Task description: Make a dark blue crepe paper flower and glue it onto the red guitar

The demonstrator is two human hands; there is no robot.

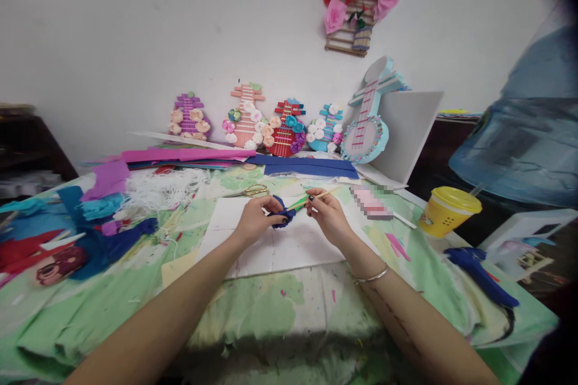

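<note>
My left hand [258,218] pinches a crumpled dark blue piece [282,221] that looks like paper or foam sheet. Between the fingers of my right hand [326,214] is a thin wooden stick [326,194], which slants down to the left toward the blue piece. A green strip [300,202] runs along the stick; whether it is wound on it I cannot tell. Both hands are over a white board [253,258] lying on the table. Gold-handled scissors [255,190] rest just beyond my left hand.
White string [158,189] and coloured scraps [108,240] are heaped at the left. Decorated paper instruments [284,129] lean against the wall. On the right are a lidded yellow cup [445,216], a blue glue gun [483,277] and a large water bottle [519,126].
</note>
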